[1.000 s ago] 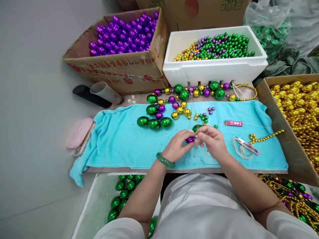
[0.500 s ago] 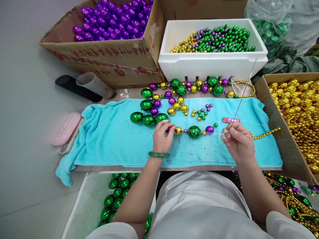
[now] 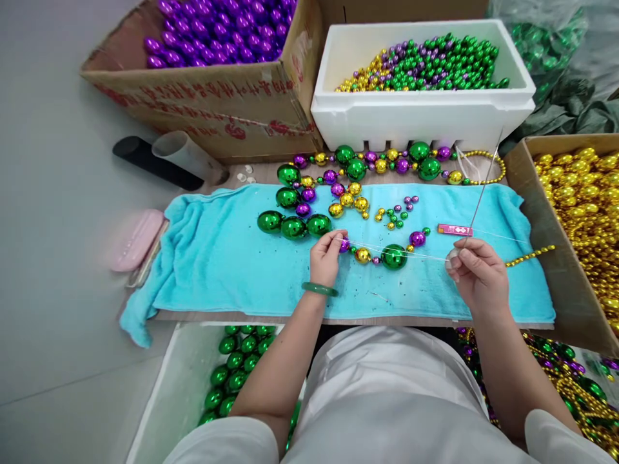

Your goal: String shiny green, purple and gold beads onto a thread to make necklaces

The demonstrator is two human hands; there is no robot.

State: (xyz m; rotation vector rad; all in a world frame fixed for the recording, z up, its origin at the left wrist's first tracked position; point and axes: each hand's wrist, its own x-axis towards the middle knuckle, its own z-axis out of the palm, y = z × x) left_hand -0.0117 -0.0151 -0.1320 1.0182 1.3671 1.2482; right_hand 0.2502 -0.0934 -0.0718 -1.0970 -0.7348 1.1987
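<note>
My left hand (image 3: 325, 259), a green bangle on its wrist, pinches white thread (image 3: 372, 246) beside a purple bead (image 3: 344, 245). From there a short beaded strand lies on the turquoise towel (image 3: 232, 277): a gold bead (image 3: 362, 256), a large green bead (image 3: 394, 256) and a purple bead (image 3: 417, 238), with small beads between. The thread runs taut above this strand to my right hand (image 3: 478, 274). Closed fingers there grip a long thin needle (image 3: 485, 183) that points up and away. Just beyond the left hand sit large green beads (image 3: 294, 227).
Loose small beads (image 3: 400, 217) and a pink-labelled lighter (image 3: 454, 230) lie on the towel. Behind stand a carton of purple beads (image 3: 193, 96) and a white foam box (image 3: 425, 113). A carton of gold beads (image 3: 546, 193) borders the right side; a finished-looking strand (image 3: 380, 165) lies along the back.
My hands, together a second ago, have drawn apart, stretching the thread between them. The needle now points upward in my right hand. The beaded strand has shifted slightly over the last half second.
</note>
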